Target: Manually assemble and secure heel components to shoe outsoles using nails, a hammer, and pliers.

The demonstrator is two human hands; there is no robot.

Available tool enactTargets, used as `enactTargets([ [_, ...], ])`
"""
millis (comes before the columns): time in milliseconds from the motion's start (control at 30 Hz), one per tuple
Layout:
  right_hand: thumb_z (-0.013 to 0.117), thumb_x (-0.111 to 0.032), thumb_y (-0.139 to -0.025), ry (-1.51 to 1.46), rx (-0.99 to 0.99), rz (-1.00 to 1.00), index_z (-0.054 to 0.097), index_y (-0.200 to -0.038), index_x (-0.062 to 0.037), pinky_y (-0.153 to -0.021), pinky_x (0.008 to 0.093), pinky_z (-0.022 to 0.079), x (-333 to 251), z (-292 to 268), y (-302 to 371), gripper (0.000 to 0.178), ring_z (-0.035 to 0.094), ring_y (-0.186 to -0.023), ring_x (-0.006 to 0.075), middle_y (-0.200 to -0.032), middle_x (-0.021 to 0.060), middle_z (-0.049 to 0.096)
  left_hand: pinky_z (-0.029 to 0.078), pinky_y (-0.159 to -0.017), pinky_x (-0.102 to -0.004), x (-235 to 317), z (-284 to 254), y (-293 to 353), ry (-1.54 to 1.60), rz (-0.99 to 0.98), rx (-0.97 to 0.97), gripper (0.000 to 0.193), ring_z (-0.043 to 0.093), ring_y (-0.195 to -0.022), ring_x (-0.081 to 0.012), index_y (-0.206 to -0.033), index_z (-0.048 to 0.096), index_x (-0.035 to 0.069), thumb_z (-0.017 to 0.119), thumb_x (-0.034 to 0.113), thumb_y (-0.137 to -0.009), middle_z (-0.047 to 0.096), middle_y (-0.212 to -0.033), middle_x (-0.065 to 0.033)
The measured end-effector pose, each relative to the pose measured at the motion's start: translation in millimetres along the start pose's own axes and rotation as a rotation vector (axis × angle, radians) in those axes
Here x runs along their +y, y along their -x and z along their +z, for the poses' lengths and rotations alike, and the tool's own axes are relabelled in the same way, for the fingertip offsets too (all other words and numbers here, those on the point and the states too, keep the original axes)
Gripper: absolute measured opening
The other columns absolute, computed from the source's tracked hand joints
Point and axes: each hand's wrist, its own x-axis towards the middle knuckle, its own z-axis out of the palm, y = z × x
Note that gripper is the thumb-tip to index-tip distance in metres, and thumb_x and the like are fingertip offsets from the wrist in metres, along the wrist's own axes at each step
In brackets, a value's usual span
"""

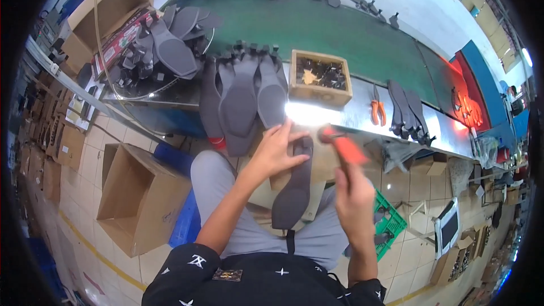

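A dark grey shoe sole (292,195) lies lengthwise between my knees, its wide end toward me. My left hand (276,152) grips its far, narrow end, with the thumb on the sole and the fingers around that end. Whatever small piece may be under those fingertips cannot be made out. Just to the right, my right hand (356,195) is closed around a hammer (349,149) with a red-orange handle. The hammer is blurred, and its dark head is raised beside the sole's far end, apart from it.
Beyond my hands a wooden box (320,97) of small dark pieces stands on a metal ledge, near orange-handled pliers (378,112). Soles are stacked left (241,102) and right (403,107). A green belt (340,31) runs behind. A cardboard box (136,204) and green crate (399,224) flank my legs.
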Motion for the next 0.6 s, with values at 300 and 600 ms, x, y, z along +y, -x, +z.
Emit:
enactTargets([
  [300, 0.059, -0.007, -0.096, -0.065, 0.108, 0.042, 0.057, -0.116, 0.0045, -0.06, 0.0326, 0.048, 14.2, 9.0, 0.5, 0.023, 0.06, -0.066, 0.0204, -0.086, 0.0154, 0.065, 0.039, -0.107, -0.0433, 13.6, 0.3, -1.7, -0.122, 0.096, 0.174, 0.031, 0.055, -0.127, -0.0318, -0.109, 0.073, 0.009, 0.074, 0.023, -0.082, 0.071, -0.115, -0.0076],
  [600, 0.067, -0.011, -0.089, 0.271, -0.142, -0.14, 0.056, -0.134, -0.0041, -0.064, 0.0349, 0.053, 39.8, 26.3, -7.9, 0.047, 0.066, -0.079, 0.0279, -0.112, 0.0147, 0.063, 0.042, -0.06, -0.0344, 125.5, -64.0, 67.7, 0.708, -0.059, -0.142, 0.022, 0.054, -0.064, -0.0196, -0.082, 0.065, -0.004, 0.071, 0.017, -0.089, 0.052, -0.072, -0.009],
])
